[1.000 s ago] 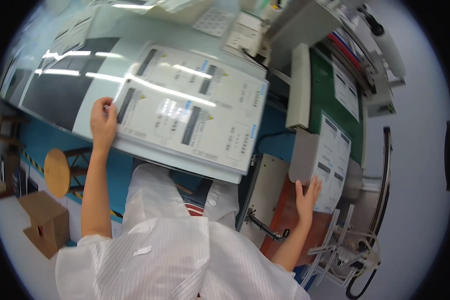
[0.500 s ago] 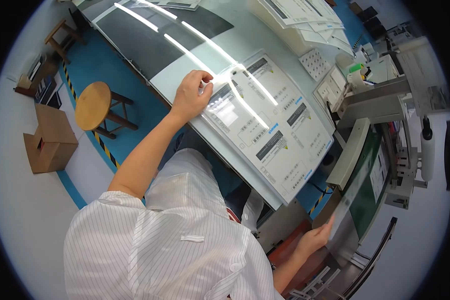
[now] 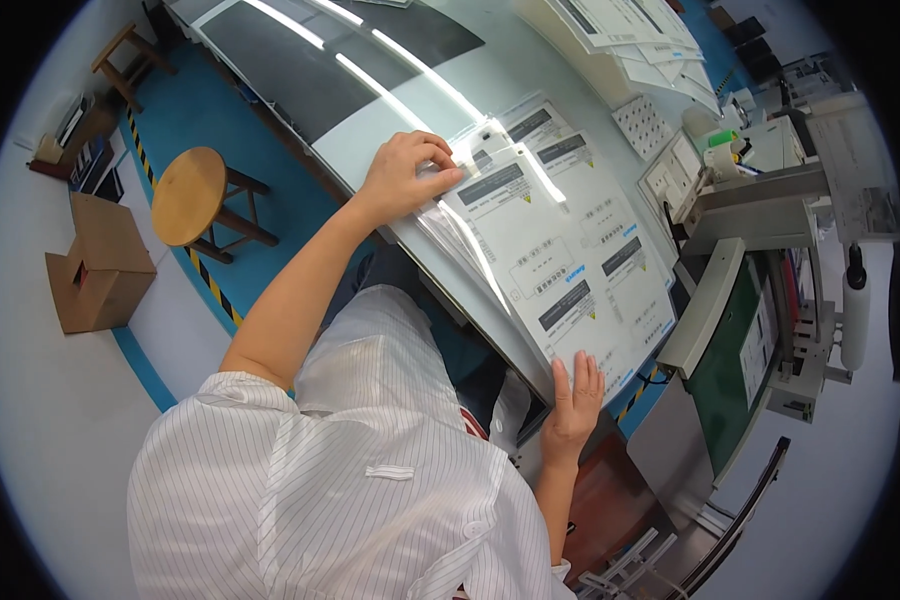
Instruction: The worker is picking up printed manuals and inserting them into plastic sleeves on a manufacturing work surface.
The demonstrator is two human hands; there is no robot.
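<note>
A printed sheet (image 3: 595,235), pale with dark label blocks and small yellow triangles, tops a stack of similar sheets on the glossy table (image 3: 345,135). At its far left corner my left hand (image 3: 400,180) has thumb and fingers closed on the edge. The sheet's left side stands slightly apart from the layers below. On the near corner of the sheet lies my right hand (image 3: 572,405), fingers stretched out and holding nothing. Glare from the ceiling lights covers part of the far corner.
Right of the table stands a machine with a green bed (image 3: 725,405). More printed sheets (image 3: 630,35) lie at the far right, near a perforated white plate (image 3: 640,125). A round wooden stool (image 3: 188,195) and a cardboard box (image 3: 110,270) are on the left.
My right hand has come left from the machine's green bed, where it held a thin sheet, onto the stack's near corner. My left hand has shifted slightly right onto the sheet's corner.
</note>
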